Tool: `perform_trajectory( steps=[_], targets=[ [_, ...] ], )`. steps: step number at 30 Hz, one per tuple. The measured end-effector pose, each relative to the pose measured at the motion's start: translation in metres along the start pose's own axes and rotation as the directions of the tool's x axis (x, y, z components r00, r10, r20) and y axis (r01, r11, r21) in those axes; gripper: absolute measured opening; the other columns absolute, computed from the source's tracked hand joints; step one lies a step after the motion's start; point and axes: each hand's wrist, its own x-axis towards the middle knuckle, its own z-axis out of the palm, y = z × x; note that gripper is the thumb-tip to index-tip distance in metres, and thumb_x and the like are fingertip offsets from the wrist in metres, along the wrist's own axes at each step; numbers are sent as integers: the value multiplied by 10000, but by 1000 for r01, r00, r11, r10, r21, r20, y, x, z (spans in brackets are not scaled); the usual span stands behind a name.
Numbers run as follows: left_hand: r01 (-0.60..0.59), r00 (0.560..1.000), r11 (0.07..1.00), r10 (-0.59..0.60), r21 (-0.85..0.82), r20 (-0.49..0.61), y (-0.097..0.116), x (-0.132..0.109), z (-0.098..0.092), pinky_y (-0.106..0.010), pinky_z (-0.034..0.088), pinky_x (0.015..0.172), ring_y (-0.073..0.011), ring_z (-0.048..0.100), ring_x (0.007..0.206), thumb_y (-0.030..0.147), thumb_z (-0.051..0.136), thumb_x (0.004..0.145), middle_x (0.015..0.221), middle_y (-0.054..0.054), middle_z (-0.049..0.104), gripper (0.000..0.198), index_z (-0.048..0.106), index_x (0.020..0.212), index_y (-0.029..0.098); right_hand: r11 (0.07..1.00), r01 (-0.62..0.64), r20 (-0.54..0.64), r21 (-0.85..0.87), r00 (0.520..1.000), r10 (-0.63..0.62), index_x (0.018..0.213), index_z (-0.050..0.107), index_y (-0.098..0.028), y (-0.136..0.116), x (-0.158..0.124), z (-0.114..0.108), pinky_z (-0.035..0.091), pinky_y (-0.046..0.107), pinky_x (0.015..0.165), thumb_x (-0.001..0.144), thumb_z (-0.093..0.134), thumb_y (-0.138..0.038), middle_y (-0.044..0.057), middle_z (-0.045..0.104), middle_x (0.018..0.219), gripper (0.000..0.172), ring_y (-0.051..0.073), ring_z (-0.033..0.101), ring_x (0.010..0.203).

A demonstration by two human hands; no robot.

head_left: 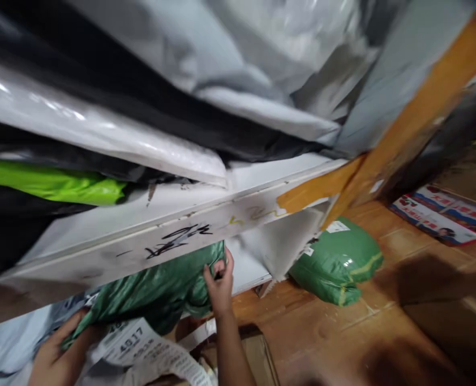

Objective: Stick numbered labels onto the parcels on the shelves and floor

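A dark green plastic parcel bag (157, 289) with a white shipping label (141, 343) lies half inside the lower shelf opening. My right hand (220, 287) grips its right end, fingers pinched on the plastic. My left hand (57, 359) holds the parcel's lower left end, partly hidden under the bag. Both hands press it against the space under the white shelf board (181, 230), which carries black handwritten marks.
Grey, black and bright green mailer bags (53, 182) crowd the shelf above. A second green parcel (336, 262) lies on the wooden floor (334, 332) beside the shelf. An orange-brown post (415, 107) rises at right. A printed flyer (443, 214) lies on the floor.
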Motion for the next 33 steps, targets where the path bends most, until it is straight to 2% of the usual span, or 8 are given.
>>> perform_trajectory(
  steps=[2,5,7,10,17,23,27,33],
  targets=[
    [30,999,999,-30,-24,30,-8,6,-26,-354,521,572,-234,628,621,698,530,681,647,51,679,433,633,672,277,970,-117,-54,214,990,131,1143,557,-189,-25,6,-16,508,274,654,778,590,-450,1,624,785,450,135,589,693],
    [55,995,998,-51,-42,91,-7,6,-37,-334,505,587,-241,624,645,640,572,656,647,79,677,317,617,673,327,737,-349,57,579,919,391,912,629,-200,-70,-4,-37,495,230,568,676,681,-466,24,669,823,360,140,617,726],
    [55,990,994,-41,-99,136,3,2,-38,-322,506,591,-236,624,652,647,597,632,660,72,678,323,614,692,330,611,-465,188,641,867,462,790,628,-191,-97,-15,-40,472,201,479,571,784,-433,30,695,786,362,142,631,678],
    [106,985,977,-77,-185,156,20,-3,-44,-334,522,632,-247,639,685,707,637,535,685,44,686,428,615,680,305,553,-550,267,626,818,510,711,616,-171,-125,-29,-34,447,170,384,469,855,-396,25,708,686,407,125,626,561],
    [143,961,973,-93,-182,259,12,1,-53,-385,514,796,-291,660,857,657,664,547,868,-32,723,496,647,816,241,560,-605,337,566,790,512,685,604,-160,-141,-43,-15,492,168,370,481,854,-356,5,698,602,378,106,618,485],
    [96,963,974,-38,-206,266,4,-2,-45,-367,525,744,-288,663,846,612,631,609,884,-66,715,474,627,858,208,606,-615,337,504,786,517,699,609,-161,-136,-49,-7,496,170,395,491,843,-372,7,696,621,378,103,614,507],
    [91,973,965,-34,-248,227,15,-6,-42,-333,523,720,-254,656,817,582,643,638,853,-46,701,433,619,847,203,763,-540,272,355,840,469,716,602,-178,-118,-52,-1,437,152,399,542,792,-456,-27,642,596,379,72,535,483],
    [252,965,863,-191,-439,177,38,-19,-26,-345,528,674,-250,658,742,554,609,650,768,-54,709,410,629,816,179,952,-308,289,-1,911,295,605,544,-201,-90,-55,36,397,236,435,539,731,-524,-51,509,500,380,118,465,467]
  ],
)
